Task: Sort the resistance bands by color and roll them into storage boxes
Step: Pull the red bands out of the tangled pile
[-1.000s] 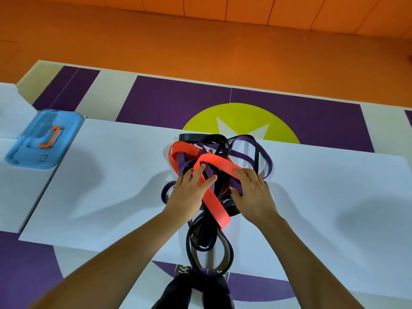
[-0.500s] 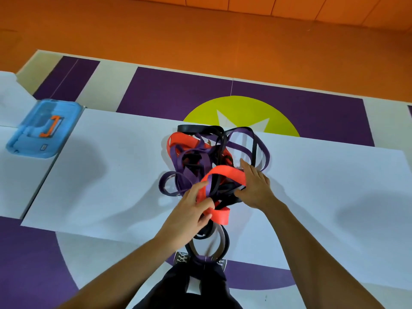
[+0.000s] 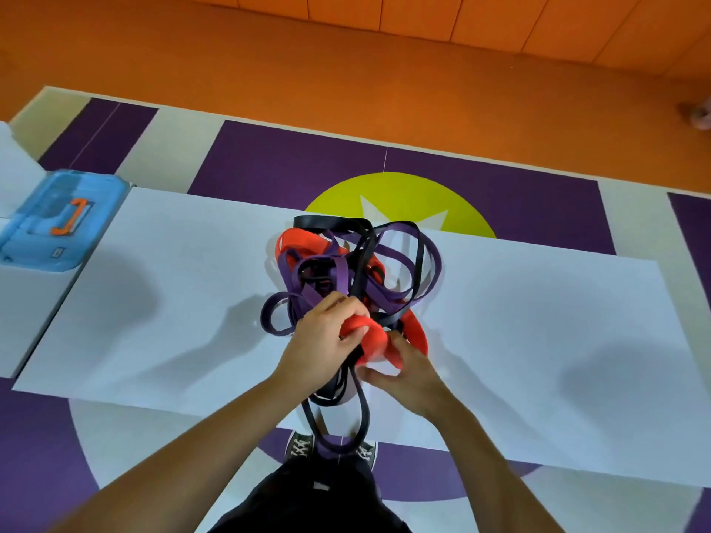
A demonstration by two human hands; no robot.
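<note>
Resistance bands (image 3: 354, 271) lie in one tangled heap of orange, purple and black on the white table (image 3: 538, 340), just beyond the two hands; the left hand (image 3: 327, 340) is curled closed around a fold of the orange band (image 3: 371, 336), fingers wrapped over its top, thumb below; the right hand (image 3: 404, 373) pinches the same orange band from underneath, just to the right of the left hand's grip, the two hands nearly touching; from the right hand's grip the orange strip arcs up and away to the right, then disappears into the heap; more orange shows at the heap's far left side, beneath a flat black band (image 3: 327, 223); purple loops (image 3: 404, 263) spread out beyond and to the right of the grip, and one purple loop pokes out to the left of the left hand; a black loop (image 3: 338, 417) hangs down below the hands, past the table's near edge, toward the person's shoes (image 3: 300, 446); well to the left of the grip, a closed blue storage box (image 3: 57, 221) with an orange handle sits on a neighbouring white surface.
</note>
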